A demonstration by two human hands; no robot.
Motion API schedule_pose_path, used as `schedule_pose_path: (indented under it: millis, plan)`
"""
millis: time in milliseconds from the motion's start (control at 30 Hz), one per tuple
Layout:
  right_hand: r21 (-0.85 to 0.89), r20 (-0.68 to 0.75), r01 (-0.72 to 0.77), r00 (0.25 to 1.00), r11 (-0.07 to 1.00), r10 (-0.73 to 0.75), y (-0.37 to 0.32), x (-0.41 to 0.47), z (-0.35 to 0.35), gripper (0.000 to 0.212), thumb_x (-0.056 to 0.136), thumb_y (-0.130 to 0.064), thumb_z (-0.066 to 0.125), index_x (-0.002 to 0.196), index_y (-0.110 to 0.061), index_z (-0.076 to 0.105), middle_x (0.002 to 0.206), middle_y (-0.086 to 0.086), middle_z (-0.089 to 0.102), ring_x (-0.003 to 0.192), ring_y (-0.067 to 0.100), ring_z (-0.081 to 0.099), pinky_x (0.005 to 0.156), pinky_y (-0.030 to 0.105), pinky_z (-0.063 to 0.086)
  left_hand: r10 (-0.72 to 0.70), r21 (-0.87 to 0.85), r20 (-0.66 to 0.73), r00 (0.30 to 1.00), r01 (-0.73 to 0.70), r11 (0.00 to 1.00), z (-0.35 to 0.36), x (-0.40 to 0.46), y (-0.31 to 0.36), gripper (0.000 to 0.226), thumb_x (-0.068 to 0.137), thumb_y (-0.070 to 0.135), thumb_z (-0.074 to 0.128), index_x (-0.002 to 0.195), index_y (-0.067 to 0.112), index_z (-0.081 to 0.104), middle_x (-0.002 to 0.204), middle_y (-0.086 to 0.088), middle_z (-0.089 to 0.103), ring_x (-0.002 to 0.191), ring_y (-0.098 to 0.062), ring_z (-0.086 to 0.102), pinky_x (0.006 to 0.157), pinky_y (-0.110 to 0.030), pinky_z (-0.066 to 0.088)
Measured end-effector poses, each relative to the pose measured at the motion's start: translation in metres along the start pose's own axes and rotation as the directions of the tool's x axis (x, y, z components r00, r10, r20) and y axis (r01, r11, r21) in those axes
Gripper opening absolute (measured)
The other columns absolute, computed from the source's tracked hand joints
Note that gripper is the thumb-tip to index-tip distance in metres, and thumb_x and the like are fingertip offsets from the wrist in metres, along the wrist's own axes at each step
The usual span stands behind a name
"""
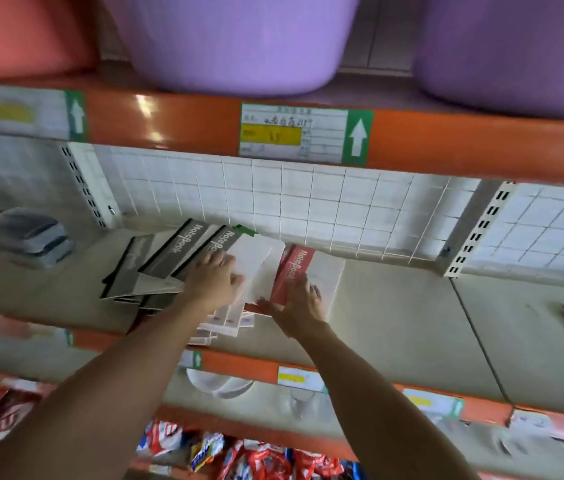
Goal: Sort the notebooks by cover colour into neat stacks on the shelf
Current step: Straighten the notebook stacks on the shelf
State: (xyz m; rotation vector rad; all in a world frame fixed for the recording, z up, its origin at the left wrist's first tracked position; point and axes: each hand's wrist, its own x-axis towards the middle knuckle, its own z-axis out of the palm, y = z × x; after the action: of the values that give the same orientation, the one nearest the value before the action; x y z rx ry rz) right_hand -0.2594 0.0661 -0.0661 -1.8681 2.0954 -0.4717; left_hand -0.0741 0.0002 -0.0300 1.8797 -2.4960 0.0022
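Notebooks [204,261] fanned at shelf [394,306] centre, overlapping, before wire grid [342,209]. Left hand [213,278] on pile; right hand [299,301] just right, on rightmost notebook [329,275]. Tubs [239,39] on shelf above.

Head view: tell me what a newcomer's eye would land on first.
Two big purple tubs fill the top shelf above an orange rail. Mid-shelf, the left hand presses on fanned grey notebooks, and the right hand rests on a red notebook beside them. Bright snack packets crowd the bottom shelf.
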Motion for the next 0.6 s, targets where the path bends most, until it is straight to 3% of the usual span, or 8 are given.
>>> schedule_pose_path:
  millis: [67, 133, 200, 333, 467, 533, 600]
  plan:
    - [-0.027, -0.079, -0.03, 0.997, 0.999, 0.028, 0.012, 0.0, -0.002, 0.072, 0.089, -0.069, 0.044, 0.14, -0.016, 0.046, 0.146, 0.011, 0.036, 0.13, 0.032, 0.041, 0.113, 0.041, 0.029, 0.0, 0.032, -0.036, 0.999, 0.001, 0.999, 0.003, 0.007, 0.006, 0.057, 0.098, 0.058, 0.035, 0.143, 0.023, 0.042, 0.155, -0.003, 0.034, 0.143, -0.03, 0.026, 0.109, -0.049, 0.028]
    - [-0.075, -0.13, -0.054, 0.991, 0.996, 0.043, 0.023, -0.001, -0.005, 0.053, 0.096, -0.056, 0.039, 0.131, -0.017, 0.052, 0.138, 0.009, 0.044, 0.123, 0.03, 0.047, 0.108, 0.039, 0.033, 0.032, 0.07, -0.038, 0.999, -0.029, 0.997, 0.005, 0.013, 0.017, 0.057, 0.096, 0.061, 0.038, 0.136, 0.023, 0.049, 0.151, -0.003, 0.038, 0.141, -0.032, 0.027, 0.106, -0.049, 0.027]
    - [-0.145, -0.143, -0.118, 0.985, 0.982, 0.097, 0.034, -0.007, -0.01, 0.043, 0.099, -0.041, 0.04, 0.135, -0.019, 0.047, 0.138, 0.007, 0.045, 0.122, 0.029, 0.046, 0.104, 0.04, 0.034, 0.088, 0.045, -0.032, 0.996, -0.086, 0.995, 0.009, 0.015, 0.032, 0.05, 0.094, 0.062, 0.044, 0.128, 0.026, 0.056, 0.148, -0.002, 0.041, 0.139, -0.03, 0.028, 0.105, -0.051, 0.027]
    - [-0.333, -0.121, -0.319, 0.948, 0.887, 0.295, 0.059, -0.019, -0.024, 0.056, 0.101, -0.042, 0.03, 0.152, -0.018, 0.026, 0.151, 0.013, 0.032, 0.134, 0.035, 0.031, 0.112, 0.053, 0.021, 0.109, -0.041, -0.014, 0.994, -0.109, 0.993, 0.016, 0.012, 0.06, 0.045, 0.092, 0.064, 0.047, 0.126, 0.036, 0.053, 0.152, -0.008, 0.03, 0.141, -0.035, 0.021, 0.112, -0.06, 0.019]
    - [-0.305, -0.014, -0.468, 0.873, 0.83, 0.487, 0.068, -0.027, -0.034, 0.067, 0.099, -0.062, 0.026, 0.154, -0.027, 0.013, 0.16, 0.016, 0.011, 0.144, 0.05, 0.006, 0.11, 0.071, 0.004, 0.052, 0.061, 0.059, 0.997, -0.055, 0.997, 0.02, 0.018, 0.09, 0.053, 0.095, 0.062, 0.044, 0.139, 0.031, 0.042, 0.159, -0.027, 0.014, 0.143, -0.054, 0.008, 0.111, -0.07, 0.0]
    - [-0.284, 0.015, -0.549, 0.817, 0.786, 0.577, 0.068, -0.029, -0.039, 0.084, 0.091, -0.074, 0.029, 0.155, -0.024, 0.009, 0.161, 0.022, 0.003, 0.143, 0.055, 0.004, 0.112, 0.068, 0.008, -0.006, 0.089, 0.061, 0.998, 0.001, 0.996, 0.022, 0.022, 0.106, 0.057, 0.099, 0.05, 0.046, 0.148, 0.024, 0.032, 0.154, -0.038, 0.015, 0.14, -0.059, 0.012, 0.113, -0.07, 0.007]
    - [-0.249, -0.022, -0.617, 0.774, 0.746, 0.633, 0.066, -0.032, -0.045, 0.105, 0.082, -0.083, 0.037, 0.156, -0.015, 0.007, 0.159, 0.027, 0.01, 0.142, 0.052, 0.013, 0.113, 0.059, 0.014, -0.064, 0.046, 0.098, 0.993, 0.06, 0.997, 0.021, 0.023, 0.116, 0.062, 0.098, 0.038, 0.05, 0.151, 0.018, 0.026, 0.152, -0.039, 0.019, 0.14, -0.055, 0.018, 0.115, -0.062, 0.017]
